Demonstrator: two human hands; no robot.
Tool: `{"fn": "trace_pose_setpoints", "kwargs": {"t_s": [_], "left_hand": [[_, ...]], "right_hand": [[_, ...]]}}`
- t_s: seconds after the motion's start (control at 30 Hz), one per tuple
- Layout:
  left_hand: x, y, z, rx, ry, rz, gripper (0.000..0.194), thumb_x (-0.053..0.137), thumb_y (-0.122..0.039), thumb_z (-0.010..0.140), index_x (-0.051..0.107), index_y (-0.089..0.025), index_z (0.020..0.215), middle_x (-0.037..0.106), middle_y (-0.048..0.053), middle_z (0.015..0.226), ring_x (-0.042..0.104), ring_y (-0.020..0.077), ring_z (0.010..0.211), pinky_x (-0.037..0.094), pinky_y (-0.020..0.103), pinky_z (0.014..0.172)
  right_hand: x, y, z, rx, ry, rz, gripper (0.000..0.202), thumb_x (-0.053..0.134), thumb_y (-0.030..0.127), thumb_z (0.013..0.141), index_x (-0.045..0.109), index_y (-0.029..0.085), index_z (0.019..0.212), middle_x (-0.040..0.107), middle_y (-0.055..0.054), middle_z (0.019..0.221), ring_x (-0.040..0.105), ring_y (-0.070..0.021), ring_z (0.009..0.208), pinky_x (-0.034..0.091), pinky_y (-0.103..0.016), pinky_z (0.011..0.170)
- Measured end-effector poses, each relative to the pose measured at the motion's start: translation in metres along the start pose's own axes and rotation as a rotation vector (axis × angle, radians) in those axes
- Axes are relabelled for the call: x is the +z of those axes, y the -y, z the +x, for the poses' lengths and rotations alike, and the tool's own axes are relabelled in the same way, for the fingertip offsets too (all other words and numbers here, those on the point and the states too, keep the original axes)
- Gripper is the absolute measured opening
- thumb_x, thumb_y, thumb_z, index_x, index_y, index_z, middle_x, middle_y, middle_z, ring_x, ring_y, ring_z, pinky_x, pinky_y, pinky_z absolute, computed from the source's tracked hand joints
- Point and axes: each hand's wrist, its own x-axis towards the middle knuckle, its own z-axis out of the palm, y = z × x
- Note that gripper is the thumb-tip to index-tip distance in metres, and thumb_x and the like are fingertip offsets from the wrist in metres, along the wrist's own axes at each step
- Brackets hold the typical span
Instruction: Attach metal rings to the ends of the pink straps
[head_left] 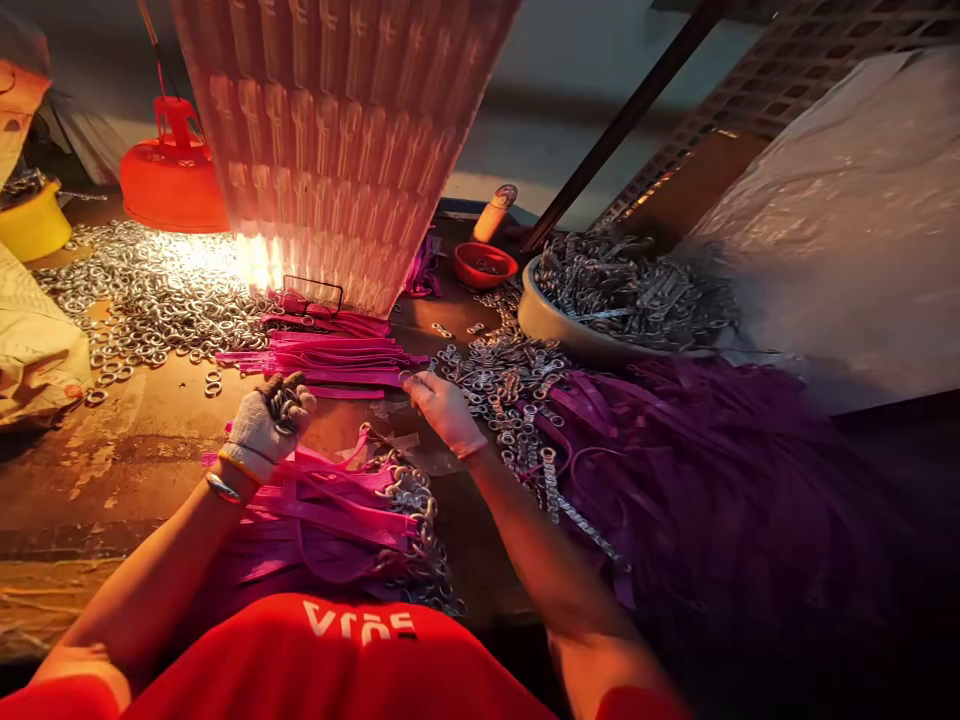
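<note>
My left hand (271, 425), in a pale glove, is closed around several small metal links (285, 402) above the table. To its right my right hand (444, 408), also gloved, pinches the right end of a pink strap (375, 379) at the near side of a stack of pink straps (322, 348). Between my forearms lies a pile of pink straps with metal rings (337, 510) at their right ends. Loose metal links (495, 375) are spread just right of my right hand.
A heap of metal links (150, 290) lies under a red lamp (176, 180). A ribbed plastic sheet (337, 140) hangs behind the strap stack. At right are a red bowl (485, 265), a basin (547, 325) of metal pieces and purple straps (675, 460).
</note>
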Motion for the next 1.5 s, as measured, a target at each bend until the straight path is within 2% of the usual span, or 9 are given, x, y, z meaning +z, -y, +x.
{"fn": "trace_pose_setpoints", "kwargs": {"t_s": [0.1, 0.27, 0.43, 0.53, 0.73, 0.93, 1.13, 1.27, 1.5], "left_hand": [[0.000, 0.001, 0.016, -0.044, -0.041, 0.101, 0.021, 0.044, -0.022, 0.100, 0.061, -0.013, 0.094, 0.058, 0.004, 0.064, 0.060, 0.0126, 0.053, 0.037, 0.011, 0.033], [0.011, 0.021, 0.026, -0.140, 0.010, 0.219, 0.021, 0.043, -0.014, 0.098, 0.063, -0.011, 0.093, 0.054, 0.002, 0.060, 0.051, 0.0095, 0.042, 0.024, 0.010, 0.027], [0.016, 0.026, 0.022, -0.159, 0.023, 0.368, 0.034, 0.054, -0.039, 0.098, 0.067, -0.008, 0.107, 0.064, 0.008, 0.065, 0.063, 0.0177, 0.046, 0.035, 0.017, 0.028], [0.015, 0.021, 0.020, -0.214, 0.030, 0.399, 0.052, 0.042, -0.051, 0.101, 0.067, -0.006, 0.106, 0.065, 0.012, 0.064, 0.066, 0.0217, 0.050, 0.038, 0.020, 0.030], [0.008, 0.024, 0.013, -0.256, 0.073, 0.278, 0.033, 0.044, -0.034, 0.102, 0.066, -0.009, 0.100, 0.066, 0.011, 0.069, 0.065, 0.0182, 0.054, 0.038, 0.016, 0.031], [0.021, 0.029, 0.001, -0.139, 0.096, 0.395, 0.013, 0.054, -0.011, 0.092, 0.066, -0.010, 0.088, 0.047, -0.003, 0.051, 0.037, 0.0051, 0.035, 0.020, 0.011, 0.029], [0.032, 0.031, -0.024, 0.258, 0.247, 1.023, 0.008, 0.067, -0.014, 0.080, 0.073, -0.009, 0.082, 0.056, 0.000, 0.047, 0.039, 0.0057, 0.034, 0.024, 0.016, 0.034], [0.024, 0.045, -0.034, 0.191, 0.392, 1.268, 0.006, 0.066, -0.012, 0.074, 0.068, -0.012, 0.069, 0.058, 0.002, 0.047, 0.045, 0.0072, 0.037, 0.028, 0.016, 0.037], [0.006, 0.056, -0.043, 0.095, 0.335, 1.061, 0.034, 0.068, -0.048, 0.087, 0.059, -0.017, 0.075, 0.053, -0.001, 0.049, 0.038, 0.0069, 0.035, 0.027, 0.018, 0.034]], "right_hand": [[0.012, -0.023, 0.007, -0.039, 0.099, -0.193, 0.024, 0.053, 0.034, 0.096, 0.067, 0.019, 0.084, 0.071, -0.003, 0.089, 0.060, -0.0166, 0.082, 0.042, -0.027, 0.077], [0.044, -0.020, 0.016, -0.106, 0.166, -0.428, 0.017, 0.057, 0.025, 0.094, 0.071, 0.014, 0.094, 0.064, -0.016, 0.132, 0.058, -0.0237, 0.113, 0.040, -0.034, 0.100], [0.047, -0.016, 0.028, -0.094, 0.193, -0.516, 0.021, 0.055, 0.026, 0.097, 0.072, 0.013, 0.097, 0.069, -0.015, 0.112, 0.060, -0.0227, 0.105, 0.042, -0.032, 0.095], [0.044, -0.020, 0.027, -0.087, 0.190, -0.505, 0.025, 0.053, 0.029, 0.099, 0.072, 0.015, 0.090, 0.067, -0.011, 0.106, 0.061, -0.0186, 0.093, 0.044, -0.028, 0.086], [0.039, -0.014, 0.008, -0.122, 0.171, -0.386, 0.029, 0.050, 0.028, 0.101, 0.072, 0.016, 0.087, 0.064, -0.006, 0.099, 0.060, -0.0153, 0.093, 0.043, -0.025, 0.087], [0.015, 0.026, -0.024, -0.230, 0.215, -0.106, 0.027, 0.053, 0.027, 0.097, 0.072, 0.017, 0.081, 0.064, -0.004, 0.099, 0.060, -0.0140, 0.089, 0.046, -0.026, 0.083], [-0.013, 0.070, -0.055, -0.356, 0.282, 0.004, 0.020, 0.058, 0.021, 0.092, 0.069, 0.018, 0.076, 0.061, -0.003, 0.091, 0.059, -0.0145, 0.086, 0.046, -0.028, 0.081], [-0.016, 0.082, -0.069, -0.337, 0.250, 0.046, 0.021, 0.057, 0.023, 0.094, 0.068, 0.019, 0.076, 0.062, -0.002, 0.089, 0.060, -0.0155, 0.089, 0.047, -0.029, 0.083], [-0.009, 0.077, -0.095, -0.322, 0.013, 0.027, 0.024, 0.052, 0.032, 0.101, 0.071, 0.022, 0.112, 0.071, -0.007, 0.108, 0.065, -0.0199, 0.103, 0.049, -0.033, 0.094]]}}
